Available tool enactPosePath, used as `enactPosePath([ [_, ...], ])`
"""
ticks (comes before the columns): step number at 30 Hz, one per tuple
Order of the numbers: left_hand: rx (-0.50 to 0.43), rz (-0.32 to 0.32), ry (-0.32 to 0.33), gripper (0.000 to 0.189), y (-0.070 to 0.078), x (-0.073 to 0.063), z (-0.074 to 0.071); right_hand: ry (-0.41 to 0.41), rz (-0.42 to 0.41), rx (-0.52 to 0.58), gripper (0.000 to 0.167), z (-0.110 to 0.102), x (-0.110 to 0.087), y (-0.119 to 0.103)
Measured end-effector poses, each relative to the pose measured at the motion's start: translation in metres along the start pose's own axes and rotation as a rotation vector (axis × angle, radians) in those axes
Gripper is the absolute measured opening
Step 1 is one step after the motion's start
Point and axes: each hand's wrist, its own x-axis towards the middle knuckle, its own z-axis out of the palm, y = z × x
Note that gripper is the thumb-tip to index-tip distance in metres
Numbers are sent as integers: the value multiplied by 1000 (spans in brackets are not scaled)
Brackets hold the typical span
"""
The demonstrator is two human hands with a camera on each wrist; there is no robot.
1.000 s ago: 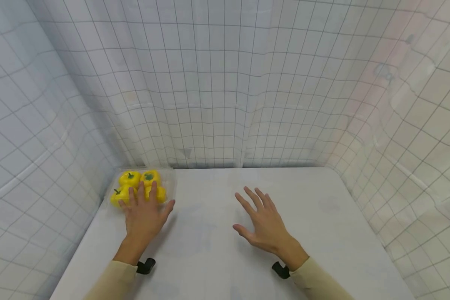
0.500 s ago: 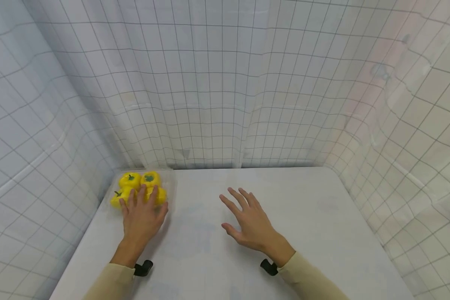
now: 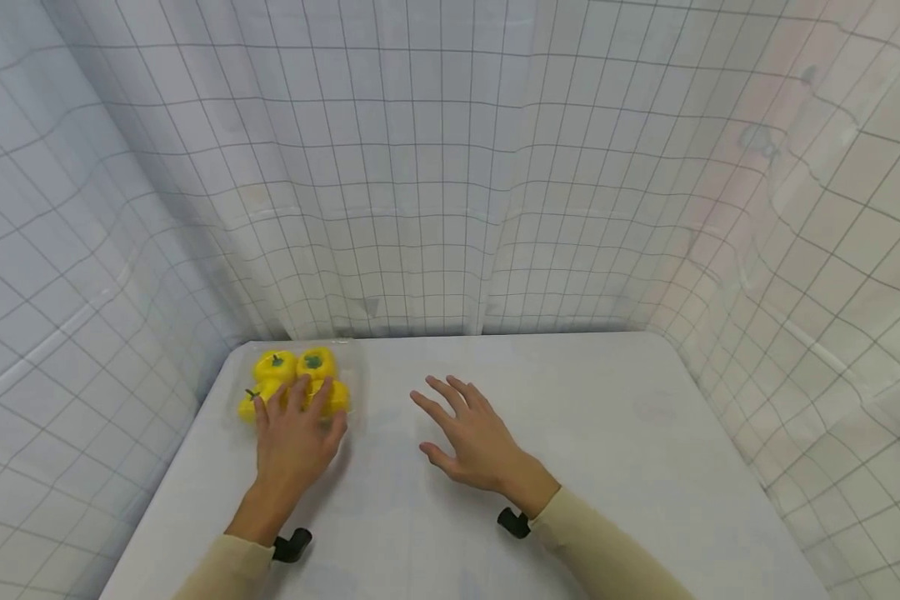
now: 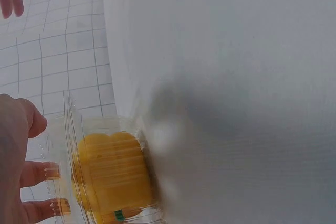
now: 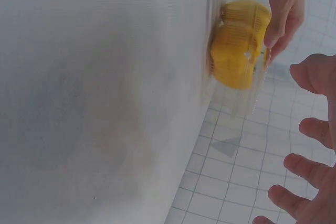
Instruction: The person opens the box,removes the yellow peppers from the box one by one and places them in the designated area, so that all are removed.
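Note:
Yellow bell peppers (image 3: 275, 365) with green stems sit in a clear plastic container (image 3: 355, 367) at the far left of the table. Over the container's near side lies my left hand (image 3: 292, 446), its fingers spread and touching the clear plastic above the front peppers. The left wrist view shows fingertips (image 4: 52, 171) against the clear plastic, with a pepper (image 4: 113, 171) below. To the right, my right hand (image 3: 476, 442) hovers above the table with fingers spread, holding nothing. Part of the front peppers is hidden by the left fingers.
The white table (image 3: 585, 417) carries the container. Hanging white sheets with a grid pattern (image 3: 435, 208) enclose it at the back and both sides. A black wrist mount (image 3: 292, 546) sticks out beside each sleeve.
The right hand has moved left toward the container. During the last half second the container and peppers have shifted slightly right along with the left hand, whose fingers have drawn in a little.

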Motion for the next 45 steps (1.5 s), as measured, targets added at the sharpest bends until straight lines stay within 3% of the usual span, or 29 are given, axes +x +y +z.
enactPosePath([
  [17, -6, 101, 79, 58, 31, -17, 9, -28, -29, -11, 78, 24, 23, -15],
  [23, -13, 94, 31, 59, 42, -24, 9, -43, -26, 5, 76, 27, 26, -22],
  [27, -9, 100, 3, 59, 48, -27, 10, -57, -13, 14, 74, 29, 26, -25],
  [39, -10, 148, 1, 56, 68, -39, 10, -84, 33, 18, 69, 31, 15, -18],
  [45, -42, 194, 35, 51, 75, -44, 12, -77, 53, -6, 69, 31, 5, -11],
])
